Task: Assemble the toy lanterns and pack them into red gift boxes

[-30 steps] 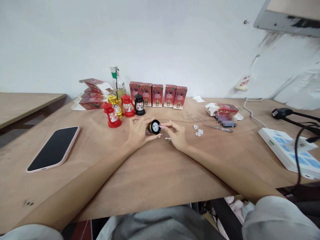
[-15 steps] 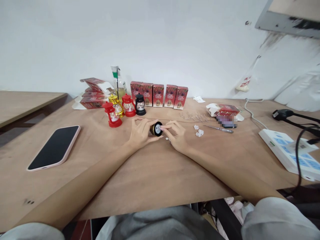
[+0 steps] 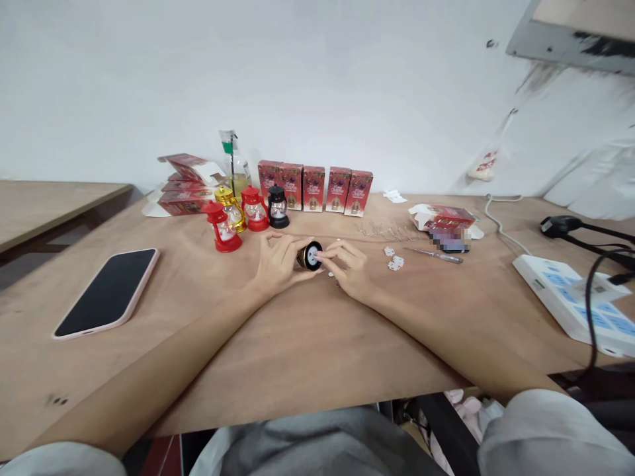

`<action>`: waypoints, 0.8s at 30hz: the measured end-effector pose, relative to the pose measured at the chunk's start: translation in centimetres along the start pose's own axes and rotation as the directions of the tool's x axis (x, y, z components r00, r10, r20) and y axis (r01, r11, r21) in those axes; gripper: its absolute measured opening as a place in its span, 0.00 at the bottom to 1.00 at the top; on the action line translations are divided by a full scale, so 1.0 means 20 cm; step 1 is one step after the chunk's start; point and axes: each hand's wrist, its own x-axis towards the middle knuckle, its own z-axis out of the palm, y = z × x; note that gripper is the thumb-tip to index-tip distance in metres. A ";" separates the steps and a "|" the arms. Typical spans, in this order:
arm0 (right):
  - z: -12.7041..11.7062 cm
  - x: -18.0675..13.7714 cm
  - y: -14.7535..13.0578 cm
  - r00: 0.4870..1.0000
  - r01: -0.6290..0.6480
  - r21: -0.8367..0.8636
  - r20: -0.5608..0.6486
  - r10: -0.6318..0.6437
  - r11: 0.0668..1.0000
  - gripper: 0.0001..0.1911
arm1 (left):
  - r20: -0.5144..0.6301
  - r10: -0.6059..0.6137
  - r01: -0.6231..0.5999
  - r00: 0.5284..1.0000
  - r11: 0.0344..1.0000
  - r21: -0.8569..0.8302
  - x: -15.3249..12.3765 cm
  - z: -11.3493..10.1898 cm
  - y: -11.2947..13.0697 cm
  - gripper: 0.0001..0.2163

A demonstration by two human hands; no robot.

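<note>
My left hand (image 3: pixel 278 263) is wrapped round a small lantern (image 3: pixel 304 258), lying on its side with its black underside towards me. A pale round piece sits in the middle of that underside. My right hand (image 3: pixel 350 268) pinches thumb and fingers at this pale centre; whatever they hold is too small to make out. Beneath the right fingers lie tiny white bits (image 3: pixel 331 274). Left of my hands stand two red lanterns (image 3: pixel 225 238), a gold lantern (image 3: pixel 233 210) and a black lantern (image 3: pixel 278 213).
Red printed boxes (image 3: pixel 313 190) line the wall, and opened boxes (image 3: pixel 186 198) lie behind the lanterns. A phone (image 3: pixel 109 291) rests at left. To the right are white plastic pieces (image 3: pixel 395 263), thin wires (image 3: pixel 387 231), a screwdriver (image 3: pixel 439 255) and a power strip (image 3: pixel 570 304).
The right fingertips have shifted slightly left against the lantern's underside. The left hand keeps its hold, and the things on the table stay put.
</note>
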 end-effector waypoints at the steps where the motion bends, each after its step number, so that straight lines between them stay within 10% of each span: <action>1: 0.00 0.00 0.00 1.000 -0.012 0.028 0.006 0.012 1.000 0.07 | 0.002 -0.002 0.002 1.000 1.000 -0.004 0.00 0.00 0.00 0.23; 24: 0.05 0.01 0.09 0.834 -0.525 0.527 0.158 0.529 0.668 0.14 | 0.121 0.064 -0.045 0.991 0.987 -0.152 -0.02 0.01 -0.02 0.25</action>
